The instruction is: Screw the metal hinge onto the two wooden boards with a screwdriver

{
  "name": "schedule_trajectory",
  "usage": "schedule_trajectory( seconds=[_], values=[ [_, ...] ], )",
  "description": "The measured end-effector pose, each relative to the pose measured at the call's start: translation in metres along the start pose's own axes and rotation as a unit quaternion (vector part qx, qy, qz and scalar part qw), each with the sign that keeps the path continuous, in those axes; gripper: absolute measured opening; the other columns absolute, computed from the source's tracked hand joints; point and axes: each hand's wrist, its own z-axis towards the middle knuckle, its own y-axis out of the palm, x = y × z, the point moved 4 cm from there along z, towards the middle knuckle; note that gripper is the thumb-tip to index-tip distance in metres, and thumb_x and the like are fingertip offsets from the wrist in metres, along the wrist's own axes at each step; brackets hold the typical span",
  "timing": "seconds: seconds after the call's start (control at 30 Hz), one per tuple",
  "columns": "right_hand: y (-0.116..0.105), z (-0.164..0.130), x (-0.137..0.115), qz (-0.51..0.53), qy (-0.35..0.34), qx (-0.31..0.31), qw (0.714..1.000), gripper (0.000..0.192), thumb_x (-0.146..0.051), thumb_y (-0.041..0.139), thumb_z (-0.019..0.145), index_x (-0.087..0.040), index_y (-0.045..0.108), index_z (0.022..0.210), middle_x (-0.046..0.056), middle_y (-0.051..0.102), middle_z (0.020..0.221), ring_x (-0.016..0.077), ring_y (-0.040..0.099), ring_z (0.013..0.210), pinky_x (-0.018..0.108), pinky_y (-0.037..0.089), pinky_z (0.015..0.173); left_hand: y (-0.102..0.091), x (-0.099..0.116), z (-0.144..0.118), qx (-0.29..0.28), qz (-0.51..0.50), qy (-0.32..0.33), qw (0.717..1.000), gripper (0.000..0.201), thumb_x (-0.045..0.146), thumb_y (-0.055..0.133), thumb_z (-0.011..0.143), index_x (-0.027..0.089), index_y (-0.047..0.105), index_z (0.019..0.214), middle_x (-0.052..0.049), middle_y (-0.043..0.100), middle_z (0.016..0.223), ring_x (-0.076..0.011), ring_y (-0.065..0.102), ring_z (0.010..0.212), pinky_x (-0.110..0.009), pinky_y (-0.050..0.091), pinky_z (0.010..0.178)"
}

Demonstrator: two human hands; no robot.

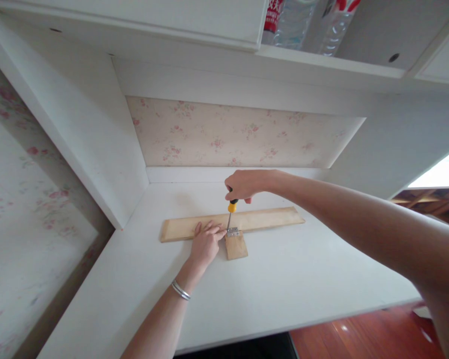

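My right hand (pixel 245 184) is wrapped round the black and yellow handle of a screwdriver (pixel 232 206). The screwdriver stands nearly upright, and its thin tip meets the left side of a small metal hinge (pixel 232 232). This hinge lies across the joint between a long wooden board (pixel 269 218) and a short wooden block (pixel 236 248). With fingers stretched out, my left hand (pixel 206 243) rests on the long board, its index finger reaching the hinge's left edge. Any screw under the tip is too small to make out.
The wood lies on a white desk (pixel 284 279) with a raised back panel. An upright side panel (pixel 78 109) stands at the left. Overhead, a cabinet shelf (pixel 359 65) holds clear plastic bottles (pixel 294 22). Reddish wooden floor (pixel 351 334) shows beyond the front edge.
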Motion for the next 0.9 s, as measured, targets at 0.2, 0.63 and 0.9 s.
schedule_trajectory(
  seconds=[0.2, 0.63, 0.9],
  values=[
    [0.003, -0.002, -0.005, -0.021, -0.026, 0.031, 0.999, 0.04, -0.046, 0.054, 0.078, -0.014, 0.063, 0.1, 0.009, 0.067, 0.074, 0.0186, 0.059, 0.063, 0.028, 0.036, 0.055, 0.0, 0.001, -0.001, 0.005, -0.001, 0.001, 1.0, 0.043, 0.01, 0.041, 0.084, 0.034, 0.063, 0.113, 0.0, 0.059, 0.124, -0.0216, 0.041, 0.125, -0.049, 0.017, 0.106],
    [0.001, 0.003, -0.006, -0.044, 0.018, 0.027, 0.999, 0.044, -0.047, 0.042, 0.085, -0.011, 0.066, 0.079, 0.011, 0.062, 0.061, 0.0193, 0.057, 0.061, 0.029, 0.035, 0.057, -0.002, 0.003, 0.0, -0.002, 0.001, -0.006, 1.0, 0.046, 0.007, 0.041, 0.082, 0.033, 0.062, 0.114, 0.0, 0.059, 0.124, -0.0204, 0.04, 0.125, -0.047, 0.019, 0.106],
    [-0.002, -0.012, -0.011, -0.069, -0.155, 0.091, 0.981, 0.039, -0.003, 0.054, 0.061, -0.019, 0.061, 0.097, 0.006, 0.064, 0.096, 0.0175, 0.054, 0.081, 0.025, 0.034, 0.06, -0.003, 0.003, 0.001, 0.009, -0.013, -0.001, 1.0, 0.044, 0.008, 0.041, 0.083, 0.032, 0.063, 0.112, 0.0, 0.06, 0.122, -0.0195, 0.041, 0.124, -0.045, 0.019, 0.106]
  ],
)
